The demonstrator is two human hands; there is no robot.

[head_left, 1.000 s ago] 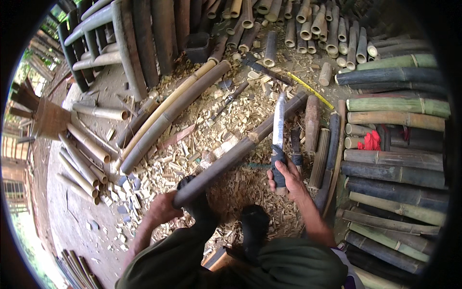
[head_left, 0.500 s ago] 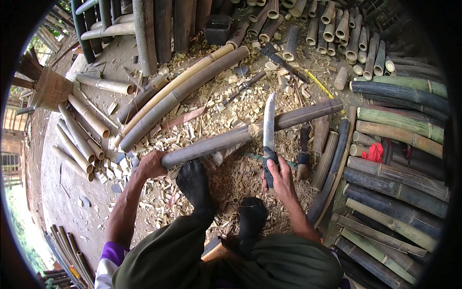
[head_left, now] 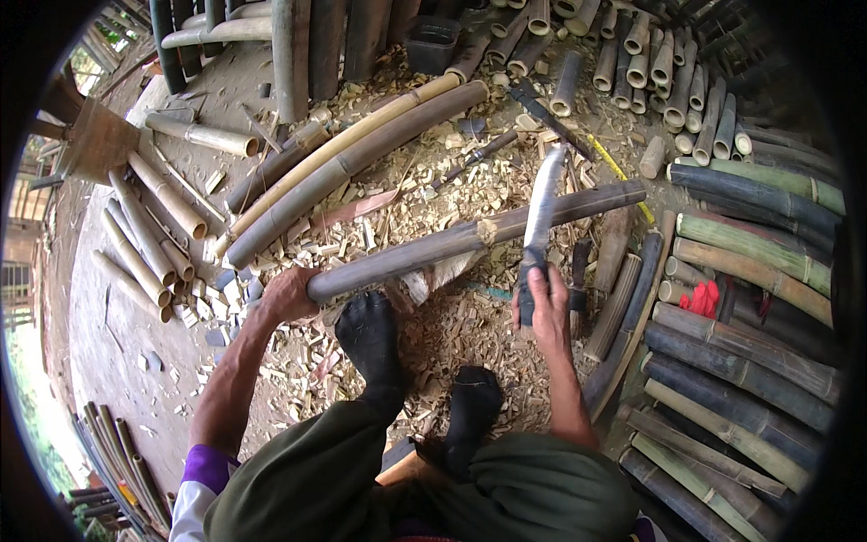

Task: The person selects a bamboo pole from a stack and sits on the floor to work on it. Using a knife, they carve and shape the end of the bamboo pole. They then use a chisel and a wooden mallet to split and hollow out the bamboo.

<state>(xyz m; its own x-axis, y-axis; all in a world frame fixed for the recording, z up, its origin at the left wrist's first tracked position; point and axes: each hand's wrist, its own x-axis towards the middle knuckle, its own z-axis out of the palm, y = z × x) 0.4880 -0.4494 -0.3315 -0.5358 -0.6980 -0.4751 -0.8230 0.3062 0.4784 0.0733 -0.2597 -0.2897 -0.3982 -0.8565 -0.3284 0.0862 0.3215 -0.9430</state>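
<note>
A grey-brown bamboo pole (head_left: 406, 255) slants across the ground in front of me, with a notch cut at its middle joint. My left hand (head_left: 291, 293) is closed round the pole's near left end. In my right hand (head_left: 547, 303) is a long knife (head_left: 542, 203), its dark wrapped handle in my fist. The blade points away from me and lies over the pole in view, right of the notch; whether it touches the bamboo I cannot tell. My dark-socked left foot (head_left: 368, 339) rests just below the pole.
Pale wood chips (head_left: 397, 217) litter the floor. Two long bamboo poles (head_left: 361, 149) lie beyond, and short bamboo pieces (head_left: 149, 244) at left. Stacked bamboo (head_left: 741, 357) lines the right side, with a red cloth (head_left: 698, 301). A brush (head_left: 579, 298) and yellow tape measure (head_left: 614, 172) lie nearby.
The knife has moved right with my right hand, and its blade now tilts rightward past the notch. My left hand keeps its grip on the pole's end.
</note>
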